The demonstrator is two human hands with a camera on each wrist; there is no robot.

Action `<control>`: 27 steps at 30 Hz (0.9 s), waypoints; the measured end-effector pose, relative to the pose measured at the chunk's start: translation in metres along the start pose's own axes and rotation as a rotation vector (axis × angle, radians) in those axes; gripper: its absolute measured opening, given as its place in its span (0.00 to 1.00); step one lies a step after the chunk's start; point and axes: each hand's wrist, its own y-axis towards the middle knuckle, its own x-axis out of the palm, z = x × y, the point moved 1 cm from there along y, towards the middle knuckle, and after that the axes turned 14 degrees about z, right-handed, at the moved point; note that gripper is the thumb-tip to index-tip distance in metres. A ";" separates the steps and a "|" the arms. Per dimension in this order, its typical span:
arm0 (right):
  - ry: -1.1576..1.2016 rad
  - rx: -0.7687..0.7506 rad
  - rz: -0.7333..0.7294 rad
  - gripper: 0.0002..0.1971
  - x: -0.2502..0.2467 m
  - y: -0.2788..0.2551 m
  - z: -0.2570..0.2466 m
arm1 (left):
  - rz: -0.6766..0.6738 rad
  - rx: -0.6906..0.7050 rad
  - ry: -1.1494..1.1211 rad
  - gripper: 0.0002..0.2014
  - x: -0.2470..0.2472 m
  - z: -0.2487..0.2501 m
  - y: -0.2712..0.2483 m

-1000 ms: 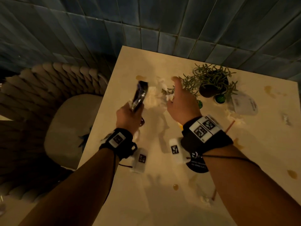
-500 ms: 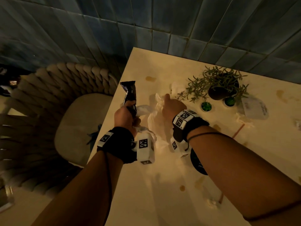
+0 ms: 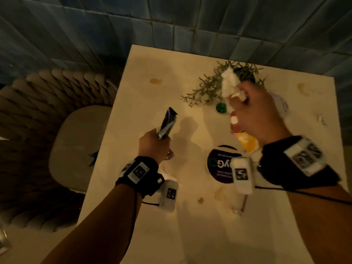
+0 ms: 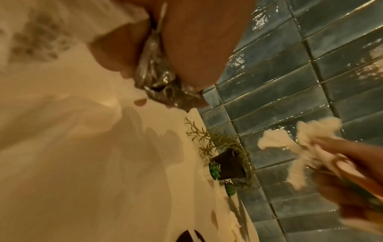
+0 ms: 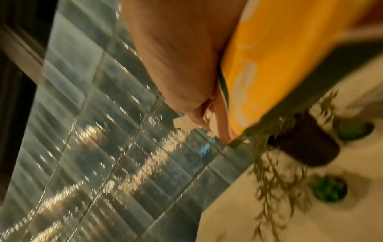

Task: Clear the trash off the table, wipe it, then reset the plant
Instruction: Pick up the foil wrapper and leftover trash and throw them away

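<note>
My left hand (image 3: 154,143) grips a dark, shiny foil wrapper (image 3: 167,123) upright over the left part of the cream table (image 3: 144,103); the crinkled foil (image 4: 157,85) shows between its fingers. My right hand (image 3: 253,115) is raised above the table and holds crumpled white tissue (image 3: 229,83) together with an orange wrapper (image 3: 245,141); the orange wrapper (image 5: 275,62) fills the right wrist view. The plant (image 3: 224,84) in a dark pot (image 4: 229,165) stands at the back of the table, partly hidden by the tissue.
A round dark coaster (image 3: 219,166) lies mid-table. Two small green succulents (image 5: 329,188) sit by the pot. Brown spill stains (image 3: 155,81) and paper scraps (image 3: 321,119) dot the top. A woven chair (image 3: 57,130) stands left; blue tiled wall (image 3: 190,21) behind.
My right hand has lifted off the table and swung right and up, taking the white tissue and orange wrapper with it. The left hand still holds the foil wrapper.
</note>
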 end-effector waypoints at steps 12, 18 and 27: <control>-0.349 0.339 -0.198 0.13 -0.055 -0.190 0.078 | 0.127 0.043 -0.218 0.12 -0.005 0.025 -0.018; -0.335 0.473 -0.253 0.30 0.003 -0.241 0.107 | 0.039 0.155 -0.341 0.10 -0.026 0.064 -0.046; -0.513 0.317 -0.258 0.26 0.026 -0.256 0.135 | 0.063 0.637 -0.281 0.12 -0.074 0.149 -0.113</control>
